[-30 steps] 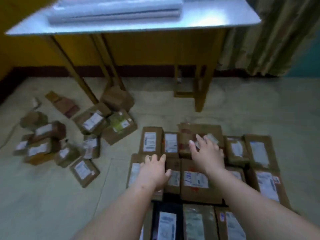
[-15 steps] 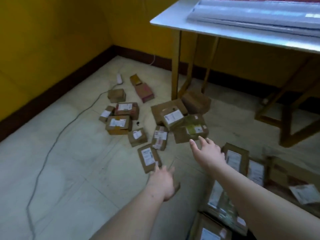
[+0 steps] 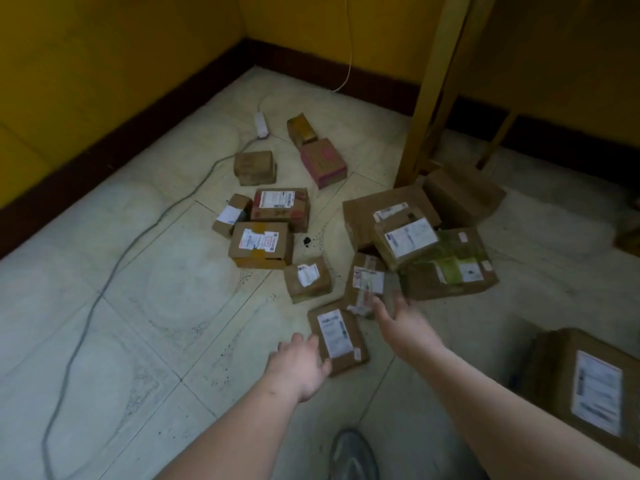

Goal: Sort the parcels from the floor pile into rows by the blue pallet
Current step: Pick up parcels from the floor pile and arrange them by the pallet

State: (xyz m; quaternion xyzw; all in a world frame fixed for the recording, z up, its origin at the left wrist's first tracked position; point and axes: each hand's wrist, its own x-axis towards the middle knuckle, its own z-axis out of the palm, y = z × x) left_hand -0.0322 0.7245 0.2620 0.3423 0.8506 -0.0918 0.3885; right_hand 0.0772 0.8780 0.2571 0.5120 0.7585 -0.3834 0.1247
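Hands [image 3: 301, 367] outstretched, open, over parcels [image 3: 337, 337]

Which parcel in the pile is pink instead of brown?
The pink parcel at the pile's far side, next to the small yellowish box; every other parcel is brown cardboard.

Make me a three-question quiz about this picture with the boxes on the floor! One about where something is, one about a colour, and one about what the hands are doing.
1. Where is the white power strip?
A. on the floor near the corner
B. on top of a parcel
C. in a hand

2. What colour are the walls?
A. blue
B. yellow
C. white

3. What are the left hand and right hand doing?
A. gripping one parcel together
B. making fists
C. reaching out open, holding nothing

Answers:
1. A: it lies on the tiles beyond the pile.
2. B: both walls are yellow above a dark skirting.
3. C: the fingers are spread by the nearest flat parcel, and nothing is lifted.
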